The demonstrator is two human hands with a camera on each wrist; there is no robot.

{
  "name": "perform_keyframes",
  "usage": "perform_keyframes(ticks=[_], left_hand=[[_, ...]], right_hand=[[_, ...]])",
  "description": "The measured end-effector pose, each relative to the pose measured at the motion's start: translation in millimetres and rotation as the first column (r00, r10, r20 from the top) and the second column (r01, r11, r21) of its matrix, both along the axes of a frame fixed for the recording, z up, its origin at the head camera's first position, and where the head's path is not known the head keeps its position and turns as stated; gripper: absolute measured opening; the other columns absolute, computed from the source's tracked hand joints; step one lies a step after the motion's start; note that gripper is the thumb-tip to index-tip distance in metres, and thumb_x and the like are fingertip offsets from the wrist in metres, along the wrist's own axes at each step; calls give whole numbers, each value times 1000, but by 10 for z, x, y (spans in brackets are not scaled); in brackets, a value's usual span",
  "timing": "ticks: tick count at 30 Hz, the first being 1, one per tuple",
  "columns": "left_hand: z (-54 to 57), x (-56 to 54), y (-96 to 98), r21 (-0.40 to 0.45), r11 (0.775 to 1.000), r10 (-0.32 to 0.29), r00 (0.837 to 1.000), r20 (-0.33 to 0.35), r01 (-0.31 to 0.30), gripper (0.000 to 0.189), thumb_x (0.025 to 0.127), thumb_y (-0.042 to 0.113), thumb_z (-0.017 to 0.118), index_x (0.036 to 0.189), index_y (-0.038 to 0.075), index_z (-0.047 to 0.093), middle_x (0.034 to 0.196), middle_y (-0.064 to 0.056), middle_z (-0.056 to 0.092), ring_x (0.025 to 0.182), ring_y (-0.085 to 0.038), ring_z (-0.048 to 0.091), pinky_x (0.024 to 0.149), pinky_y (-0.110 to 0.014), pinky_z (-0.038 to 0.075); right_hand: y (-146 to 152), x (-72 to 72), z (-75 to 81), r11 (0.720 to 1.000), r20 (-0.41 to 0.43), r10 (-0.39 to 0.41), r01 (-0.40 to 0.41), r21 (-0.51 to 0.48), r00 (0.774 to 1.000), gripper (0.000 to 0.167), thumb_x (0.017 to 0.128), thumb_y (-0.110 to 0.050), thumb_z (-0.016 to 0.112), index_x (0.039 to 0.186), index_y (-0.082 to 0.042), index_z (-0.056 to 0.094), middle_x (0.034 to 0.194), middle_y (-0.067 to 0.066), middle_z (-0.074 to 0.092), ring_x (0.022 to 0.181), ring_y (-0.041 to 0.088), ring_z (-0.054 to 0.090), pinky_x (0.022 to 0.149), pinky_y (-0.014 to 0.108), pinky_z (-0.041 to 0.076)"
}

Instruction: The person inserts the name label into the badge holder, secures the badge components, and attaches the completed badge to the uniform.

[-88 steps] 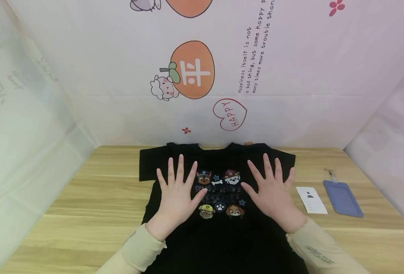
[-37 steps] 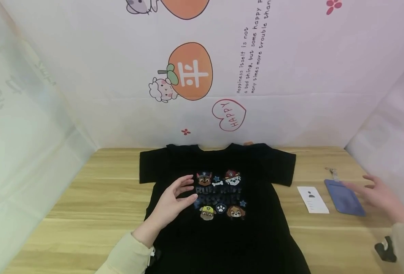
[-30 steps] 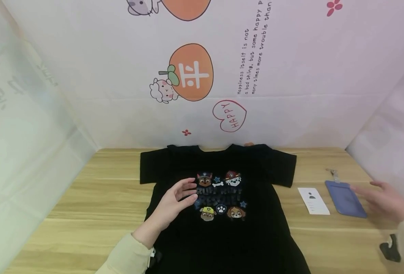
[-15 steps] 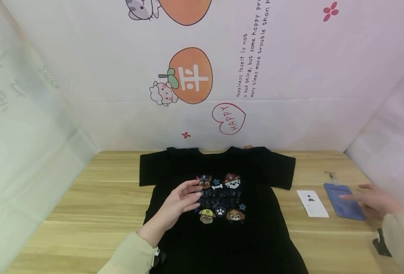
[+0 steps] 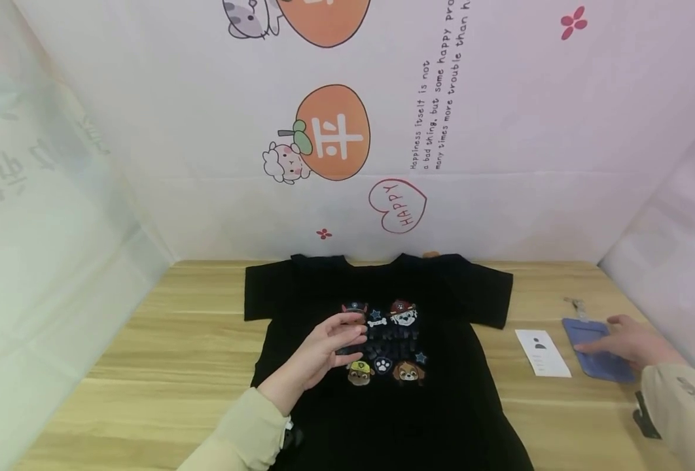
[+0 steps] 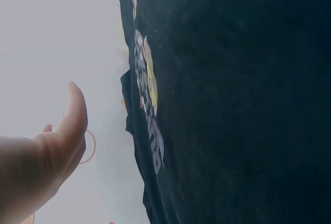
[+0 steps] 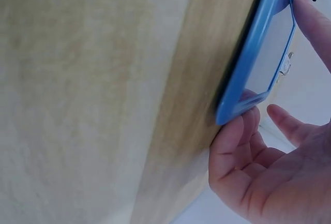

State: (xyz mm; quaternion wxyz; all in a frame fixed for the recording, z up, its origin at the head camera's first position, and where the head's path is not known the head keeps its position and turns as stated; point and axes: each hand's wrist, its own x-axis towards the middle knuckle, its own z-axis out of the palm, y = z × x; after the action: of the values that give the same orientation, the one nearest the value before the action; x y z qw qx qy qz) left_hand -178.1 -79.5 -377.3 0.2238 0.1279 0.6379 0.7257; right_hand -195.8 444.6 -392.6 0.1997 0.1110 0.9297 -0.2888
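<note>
A black short-sleeved T-shirt (image 5: 442,418) lies spread face up, with cartoon dog faces on its chest. Over that print my left hand (image 5: 324,347) hovers, fingers loosely bent and holding nothing; the left wrist view shows this hand (image 6: 57,149) apart from the cloth. On the right side my right hand (image 5: 630,343) grips a blue badge holder (image 5: 603,366) lying on the table. In the right wrist view, the thumb lies on the face of the badge holder (image 7: 243,79) and curled fingers (image 7: 232,146) touch its edge. A white ID card (image 5: 543,353) lies between shirt and holder.
A wooden table (image 5: 177,353) bears everything and meets a printed white cloth backdrop (image 5: 512,131) at the back. White cloth sides stand at left and right. The holder's clear strap and metal clip (image 5: 577,306) point toward the back.
Both hands were spread flat on the shirt. The left has lifted and drifted slightly right; the right has gone right to the badge holder, its thumb now across the holder's face.
</note>
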Motion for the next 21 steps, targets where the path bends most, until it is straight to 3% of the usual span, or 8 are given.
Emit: perform_keyframes(ticks=[7,16,21], left_hand=[[3,-36,134,0,1000,-8,1000,23,8,58,96,25,54,142,-2,31,145,-26,30,131,-39,40,101,-44,46],[17,-71,257,24,999,-32,998,55,31,56,97,23,51,143,-1,31,148,-25,26,133,-39,38,104,-47,42],[19,-88,311,41,999,-31,997,75,28,55,97,23,51,143,-1,32,147,-25,30,133,-38,39,103,-46,43]], right_hand=[[25,-9,-47,1000,-5,-3,3,31,1000,123,78,-57,68,133,26,-4,126,53,9,113,66,26,89,63,43],[72,30,-89,992,-125,54,-39,120,991,110,82,-52,65,132,27,7,124,54,17,111,65,27,92,69,33],[104,39,-98,998,-124,15,-7,68,992,110,83,-51,66,135,23,5,127,54,9,114,67,19,94,72,27]])
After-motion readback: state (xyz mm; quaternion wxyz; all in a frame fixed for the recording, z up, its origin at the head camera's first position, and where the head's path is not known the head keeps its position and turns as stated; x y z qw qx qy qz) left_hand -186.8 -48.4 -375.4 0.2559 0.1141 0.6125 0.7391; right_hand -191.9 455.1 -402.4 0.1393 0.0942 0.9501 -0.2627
